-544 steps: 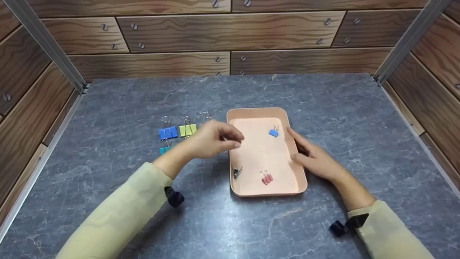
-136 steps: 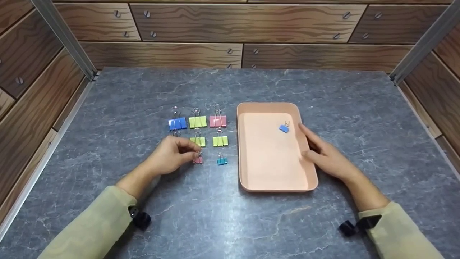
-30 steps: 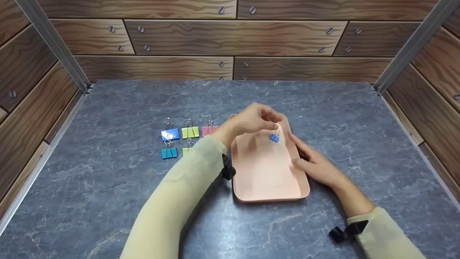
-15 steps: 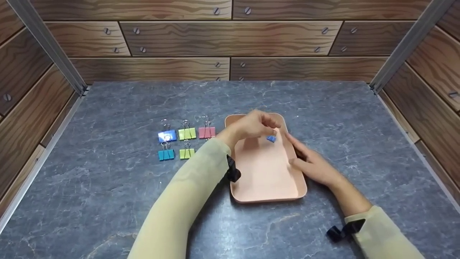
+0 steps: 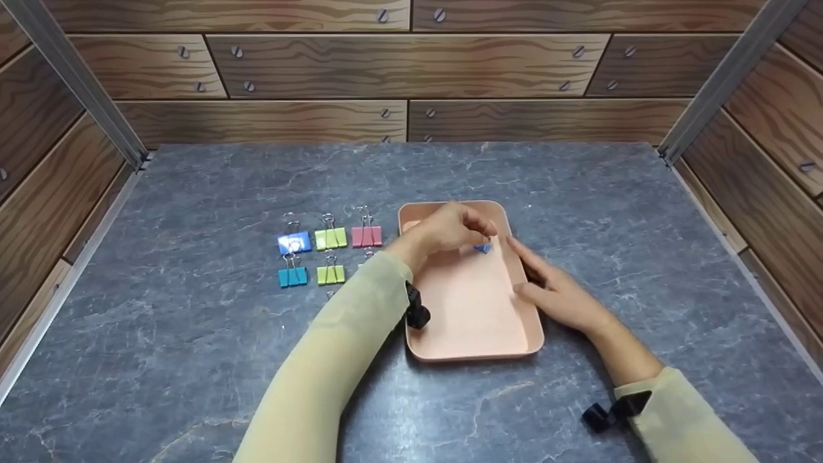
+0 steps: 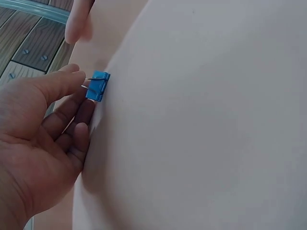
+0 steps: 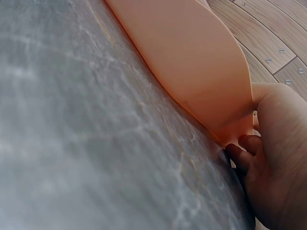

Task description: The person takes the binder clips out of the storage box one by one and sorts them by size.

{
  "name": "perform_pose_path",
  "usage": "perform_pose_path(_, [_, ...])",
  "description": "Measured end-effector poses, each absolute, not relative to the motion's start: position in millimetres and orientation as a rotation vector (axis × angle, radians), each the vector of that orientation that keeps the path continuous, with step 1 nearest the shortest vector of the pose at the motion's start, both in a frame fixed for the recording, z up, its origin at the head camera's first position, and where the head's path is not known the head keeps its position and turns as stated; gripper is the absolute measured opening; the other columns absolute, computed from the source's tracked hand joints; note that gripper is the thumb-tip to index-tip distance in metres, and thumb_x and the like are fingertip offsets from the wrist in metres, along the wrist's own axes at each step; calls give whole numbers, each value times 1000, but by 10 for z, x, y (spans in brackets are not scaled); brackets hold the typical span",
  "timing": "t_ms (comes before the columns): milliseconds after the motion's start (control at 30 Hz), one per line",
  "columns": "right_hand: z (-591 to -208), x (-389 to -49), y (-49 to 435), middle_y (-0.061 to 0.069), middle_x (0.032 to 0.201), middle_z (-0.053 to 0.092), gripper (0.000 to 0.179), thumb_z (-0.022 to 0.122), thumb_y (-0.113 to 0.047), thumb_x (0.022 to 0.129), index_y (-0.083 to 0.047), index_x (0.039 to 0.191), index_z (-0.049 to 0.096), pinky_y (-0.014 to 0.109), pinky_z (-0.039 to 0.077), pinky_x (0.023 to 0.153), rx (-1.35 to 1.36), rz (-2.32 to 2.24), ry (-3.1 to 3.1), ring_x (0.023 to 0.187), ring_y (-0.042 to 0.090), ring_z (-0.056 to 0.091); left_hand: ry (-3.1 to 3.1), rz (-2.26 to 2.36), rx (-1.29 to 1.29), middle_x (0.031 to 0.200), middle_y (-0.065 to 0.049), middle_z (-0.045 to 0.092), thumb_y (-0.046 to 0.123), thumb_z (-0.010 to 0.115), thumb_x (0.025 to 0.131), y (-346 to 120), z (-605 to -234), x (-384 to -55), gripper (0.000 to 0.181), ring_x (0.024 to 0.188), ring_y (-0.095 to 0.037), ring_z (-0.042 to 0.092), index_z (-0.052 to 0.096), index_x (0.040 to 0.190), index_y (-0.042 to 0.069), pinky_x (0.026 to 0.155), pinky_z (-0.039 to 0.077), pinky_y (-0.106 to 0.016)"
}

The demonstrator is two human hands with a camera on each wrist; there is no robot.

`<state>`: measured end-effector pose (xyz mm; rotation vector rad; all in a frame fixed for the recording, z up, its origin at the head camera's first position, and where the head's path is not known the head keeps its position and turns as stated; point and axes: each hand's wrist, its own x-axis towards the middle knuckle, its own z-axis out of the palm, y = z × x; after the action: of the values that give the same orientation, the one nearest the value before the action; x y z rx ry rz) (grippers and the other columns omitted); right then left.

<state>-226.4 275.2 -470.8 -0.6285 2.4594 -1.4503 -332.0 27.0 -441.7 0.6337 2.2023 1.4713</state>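
A small blue binder clip sits at the far right of the shallow peach tray. My left hand reaches in over the tray's left side and pinches the clip's wire handles between thumb and fingers, the clip close to the tray floor. In the head view the fingers cover most of that clip. My right hand grips the tray's right wall, its thumb over the rim and its fingers along the outside; the right wrist view shows the fingers low against the outer wall.
Left of the tray, binder clips lie in rows: blue, green and pink behind, teal and a smaller green one nearer. My left sleeve hides others. Wood-patterned walls enclose the grey table.
Some 18 seconds ago the tray also held a pink and a dark clip; small clips later stood on the table. In the last second my left hand has lowered onto the blue clip.
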Motion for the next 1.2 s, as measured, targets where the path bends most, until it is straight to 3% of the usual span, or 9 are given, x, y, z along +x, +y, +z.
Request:
perform_pose_path(600, [-4716, -2263, 2756, 14, 173, 26, 77, 61, -8, 104, -24, 170, 24, 14, 32, 113, -641, -1454, 2458, 154, 31, 33, 2271, 1477, 635, 107, -10, 80, -4, 71, 98, 304, -4432, -3303, 19, 88, -9, 65, 79, 115, -1, 76, 51, -21])
perform_pose_path(1200, [-4705, -2267, 2750, 14, 173, 25, 77, 62, -11, 105, -24, 171, 23, 13, 33, 112, -610, -1425, 2472, 155, 32, 31, 2303, 1707, 638, 102, -1, 77, 2, 68, 103, 175, -4016, -3117, 18, 96, -12, 69, 79, 118, 1, 84, 55, -26])
